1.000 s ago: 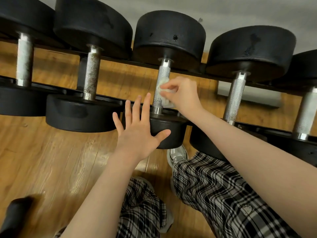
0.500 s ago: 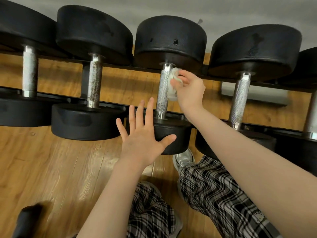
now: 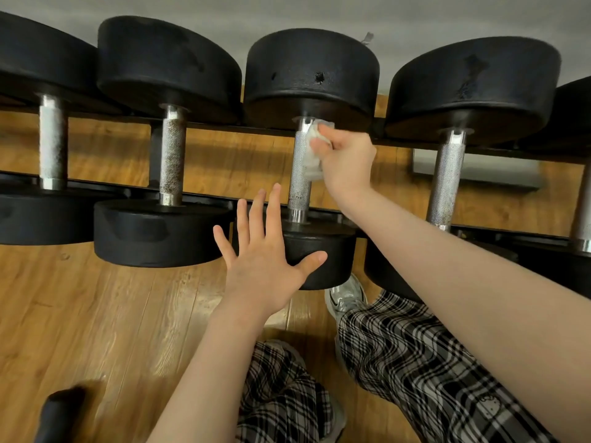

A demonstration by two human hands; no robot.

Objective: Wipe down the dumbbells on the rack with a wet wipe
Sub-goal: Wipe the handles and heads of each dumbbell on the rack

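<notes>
right hand [image 3: 347, 161] grips a crumpled white wet wipe [image 3: 312, 155], fingers curled round it, and holds it against the upper part of the knurled handle [image 3: 299, 174] of the middle dumbbell [image 3: 311, 71], just below its far weight head. left hand [image 3: 265, 260] lies flat with fingers straight and spread, holding nothing, palm over the near head [image 3: 323, 251] of the same dumbbell at the front rail of the rack [image 3: 204, 124] (actual contact cannot be confirmed from this angle). neighbouring dumbbell [image 3: 172, 155] toward the left end of the rack shows brown spotting on its handle. another dumbbell [image 3: 446, 174] sits toward the right end. wooden floor [image 3: 96, 314] beneath the rack; plaid trousers [image 3: 399, 362] and a light shoe [image 3: 345, 295] visible below the front rail
</notes>
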